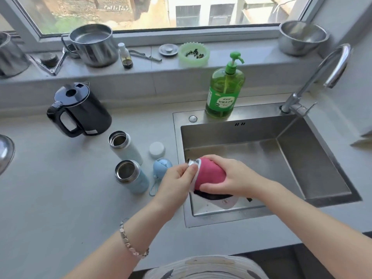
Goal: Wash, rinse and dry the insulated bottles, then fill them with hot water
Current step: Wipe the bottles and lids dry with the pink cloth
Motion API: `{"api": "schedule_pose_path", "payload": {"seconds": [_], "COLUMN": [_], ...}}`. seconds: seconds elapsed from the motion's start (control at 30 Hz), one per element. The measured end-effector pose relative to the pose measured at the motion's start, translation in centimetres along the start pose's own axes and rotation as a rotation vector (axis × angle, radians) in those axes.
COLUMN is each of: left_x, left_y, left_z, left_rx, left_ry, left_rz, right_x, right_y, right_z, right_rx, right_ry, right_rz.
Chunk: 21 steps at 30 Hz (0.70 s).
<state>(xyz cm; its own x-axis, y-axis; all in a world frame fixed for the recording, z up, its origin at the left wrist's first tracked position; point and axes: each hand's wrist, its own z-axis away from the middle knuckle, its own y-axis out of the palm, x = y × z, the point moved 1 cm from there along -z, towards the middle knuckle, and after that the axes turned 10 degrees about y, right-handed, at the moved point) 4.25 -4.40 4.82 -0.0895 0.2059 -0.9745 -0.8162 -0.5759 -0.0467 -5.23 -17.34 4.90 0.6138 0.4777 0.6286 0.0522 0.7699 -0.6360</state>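
**Head view.** The pink insulated bottle lay nearly level over the left rim of the square stainless-steel sink, with its steel mouth turned toward the grey bench. The right hand kept a full grip round the pink body. The left hand pinched the neck. Whether the white-and-black cloth hanging beneath reached under those fingers could not be told.

**Risk:** a wet shell might turn in the right grip and fall into the basin or strike the rim.

**Room:** the left side was tight. The blue domed cap with a loop, the white round cap, the open white bottle and the open pale-blue bottle all stood near the left hand, where a swinging wrist could topple them. The basin to the right offered free room.
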Motion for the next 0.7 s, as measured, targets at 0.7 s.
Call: {"api": "schedule_pose_path", "payload": {"seconds": [0.7], "left_x": [1.4], "left_y": [6.8], "left_z": [-8.3], "left_rx": [-0.119], "left_ry": [-0.830], "left_rz": [0.795], "right_x": [-5.6], "right_y": [-0.6], "right_z": [-1.7], "right_rx": [-0.855], "right_ry": [0.128], "right_rz": [-0.337]}}
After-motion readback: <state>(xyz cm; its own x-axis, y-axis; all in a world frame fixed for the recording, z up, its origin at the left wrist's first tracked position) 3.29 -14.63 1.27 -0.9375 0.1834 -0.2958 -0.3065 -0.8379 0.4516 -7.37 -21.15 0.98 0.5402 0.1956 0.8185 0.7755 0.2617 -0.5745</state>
